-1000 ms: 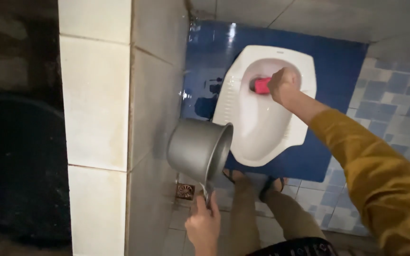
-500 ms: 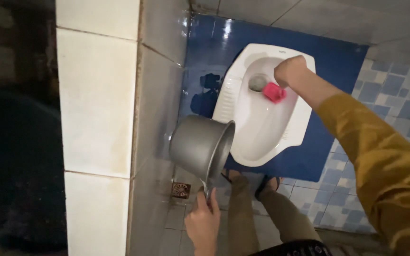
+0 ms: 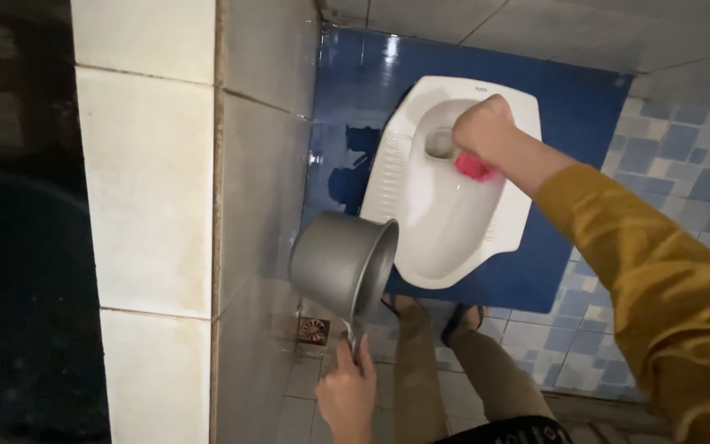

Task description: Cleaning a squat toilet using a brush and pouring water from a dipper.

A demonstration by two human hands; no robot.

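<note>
My right hand (image 3: 485, 128), in a mustard sleeve, grips a pink brush (image 3: 473, 168) inside the bowl of a white squat toilet (image 3: 429, 222), just right of the drain hole (image 3: 439, 143). My left hand (image 3: 348, 393) holds the handle of a grey metal scoop pot (image 3: 340, 261), tilted with its mouth toward the toilet's near end. The pot hangs above the floor, beside the tiled wall.
A white-tiled low wall (image 3: 158, 214) stands at the left with a dark water tank (image 3: 18, 312) behind it. The toilet sits on a raised blue-tiled platform (image 3: 585, 123). A floor drain (image 3: 314, 330) lies below the pot. My legs and sandalled feet (image 3: 462, 316) stand on the pale tiles.
My right hand with the pink brush has moved about the bowl, from the drain hole toward its right side, then back up a little. The pot has sunk slightly.
</note>
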